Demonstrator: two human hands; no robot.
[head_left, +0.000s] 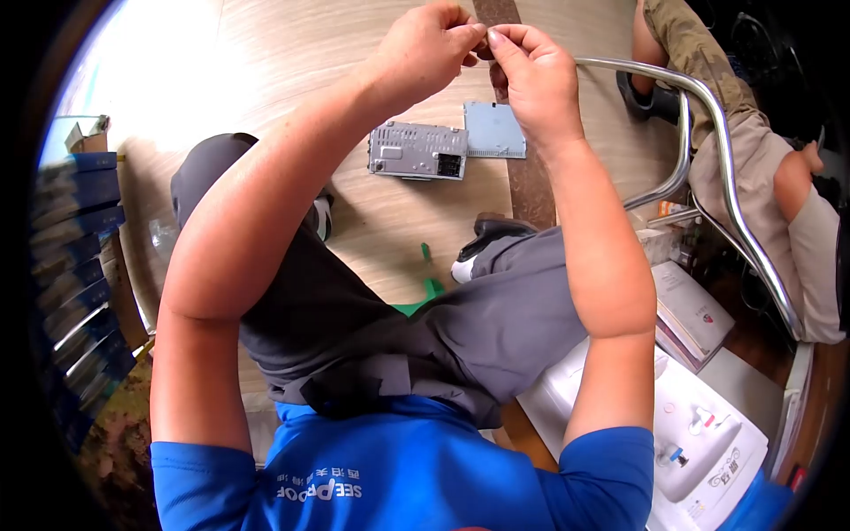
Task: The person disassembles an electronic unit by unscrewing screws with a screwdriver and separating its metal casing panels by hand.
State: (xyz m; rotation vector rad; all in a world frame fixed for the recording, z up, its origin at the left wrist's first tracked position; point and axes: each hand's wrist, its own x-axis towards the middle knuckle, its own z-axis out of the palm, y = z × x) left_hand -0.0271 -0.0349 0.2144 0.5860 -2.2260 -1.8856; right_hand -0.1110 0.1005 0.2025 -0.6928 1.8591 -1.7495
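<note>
My left hand and my right hand meet at the top of the view, out in front of me and above the floor. Both have thumb and fingers pinched together, tip to tip. Whatever sits between the fingertips is too small and dark to make out. Below the hands, a grey metal car stereo unit lies on the floor, with slots in its casing and a black connector socket at one corner. Right beside it is a flat bluish metal cover plate, partly behind my right hand.
A green plastic piece shows between my legs. Blue boxes are stacked at left. On the right stand a bent chrome tube frame, a book and a white plastic appliance. Another person's leg is at upper right.
</note>
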